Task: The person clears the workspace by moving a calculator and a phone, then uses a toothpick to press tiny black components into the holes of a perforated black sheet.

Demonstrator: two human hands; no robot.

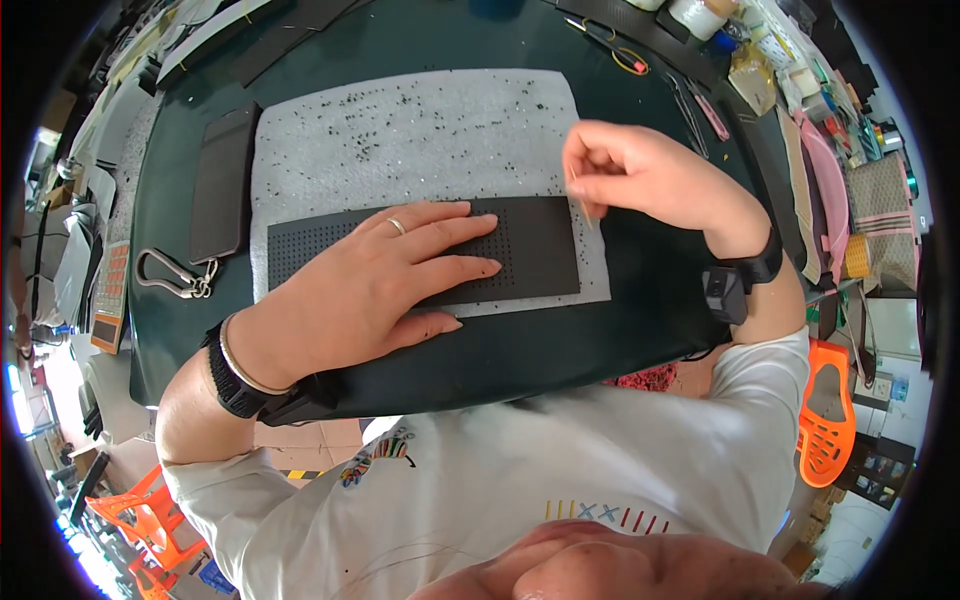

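Note:
My left hand (385, 265) lies flat with spread fingers on a dark rectangular sheet (545, 250) punched with rows of small holes. The hand covers part of the hole pattern. Under the sheet is a white foam mat (300, 165), strewn with tiny black bits (370, 140), most of them beyond the sheet. My right hand (630, 175) hovers over the mat's right edge, just past the sheet's far right corner. Its thumb and fingers are pinched on a thin pale stick (588, 214) that points down; what it is exactly cannot be made out.
A dark phone (222, 180) with a strap loop (170, 275) lies left of the mat, near an orange calculator (110, 300). Tweezers (688, 115), a pink-handled tool (712, 115) and scissors-like tools (610, 45) lie at the far right. Thread spools (698, 15) crowd the far right corner.

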